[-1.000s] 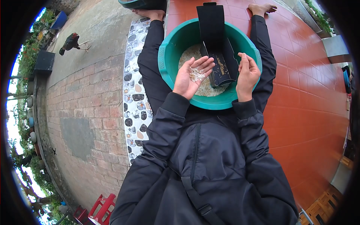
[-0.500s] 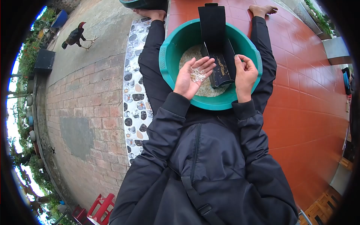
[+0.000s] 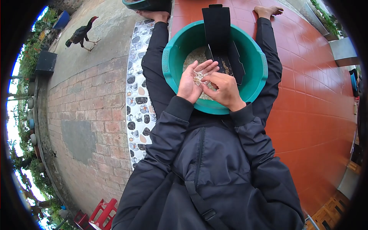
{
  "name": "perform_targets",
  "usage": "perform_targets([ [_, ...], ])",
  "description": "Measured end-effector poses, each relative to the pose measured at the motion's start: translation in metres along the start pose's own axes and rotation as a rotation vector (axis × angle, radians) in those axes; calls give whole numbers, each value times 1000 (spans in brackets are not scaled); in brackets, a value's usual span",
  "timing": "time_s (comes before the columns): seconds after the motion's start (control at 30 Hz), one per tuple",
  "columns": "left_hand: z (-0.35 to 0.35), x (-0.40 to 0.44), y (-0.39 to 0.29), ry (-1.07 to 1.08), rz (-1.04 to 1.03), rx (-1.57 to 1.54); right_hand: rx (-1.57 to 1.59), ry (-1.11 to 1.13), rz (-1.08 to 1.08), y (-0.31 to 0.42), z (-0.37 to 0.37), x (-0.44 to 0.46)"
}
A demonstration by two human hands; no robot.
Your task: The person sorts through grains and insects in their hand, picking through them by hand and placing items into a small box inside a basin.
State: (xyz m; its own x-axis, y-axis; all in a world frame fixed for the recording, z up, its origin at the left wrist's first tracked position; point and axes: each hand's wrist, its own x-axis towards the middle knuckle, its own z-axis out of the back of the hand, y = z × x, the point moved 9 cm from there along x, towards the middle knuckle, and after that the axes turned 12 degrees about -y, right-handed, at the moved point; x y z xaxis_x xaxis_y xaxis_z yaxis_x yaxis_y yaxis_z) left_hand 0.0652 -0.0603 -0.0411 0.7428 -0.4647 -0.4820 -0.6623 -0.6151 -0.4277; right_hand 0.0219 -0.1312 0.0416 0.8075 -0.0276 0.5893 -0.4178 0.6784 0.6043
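Observation:
My left hand (image 3: 187, 85) is palm up over the green tub (image 3: 258, 86), cupping a small heap of pale rice grains (image 3: 199, 76). Over that palm, my right hand (image 3: 224, 90) has thumb and forefinger pinched together at the grains. Whatever sits between those fingertips is too small to make out. Behind the hands, a black box (image 3: 217, 30) with a raised flap stands inside the tub, with brownish grains (image 3: 225, 69) on its bottom. More rice (image 3: 191, 57) covers the tub's floor, partly hidden by my hands and the box.
The tub sits between my legs. Red tiles (image 3: 306, 115) lie to the right, and a pebble-patterned tile strip (image 3: 136, 115) and brick paving (image 3: 103, 96) to the left. A chicken (image 3: 79, 35) stands on the paving. Another dark tub (image 3: 147, 4) is by my left foot.
My right hand has moved left from the box's right side to the grains in my left palm. My left hand has stayed nearly still. The chicken has raised its head.

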Motion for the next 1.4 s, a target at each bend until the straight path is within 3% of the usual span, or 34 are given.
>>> perform_targets([
  [0.33, -4, -2, 2, 19, 6, 68, 5, -1, 22, -4, -6, -3],
  [0.7, -2, -2, 4, 43, 36, 15, 47, -3, -94, -12, -1, -2],
  [1.4, -2, -2, 5, 27, 32, 24, 67, 13, -29, -9, -4, -3],
])
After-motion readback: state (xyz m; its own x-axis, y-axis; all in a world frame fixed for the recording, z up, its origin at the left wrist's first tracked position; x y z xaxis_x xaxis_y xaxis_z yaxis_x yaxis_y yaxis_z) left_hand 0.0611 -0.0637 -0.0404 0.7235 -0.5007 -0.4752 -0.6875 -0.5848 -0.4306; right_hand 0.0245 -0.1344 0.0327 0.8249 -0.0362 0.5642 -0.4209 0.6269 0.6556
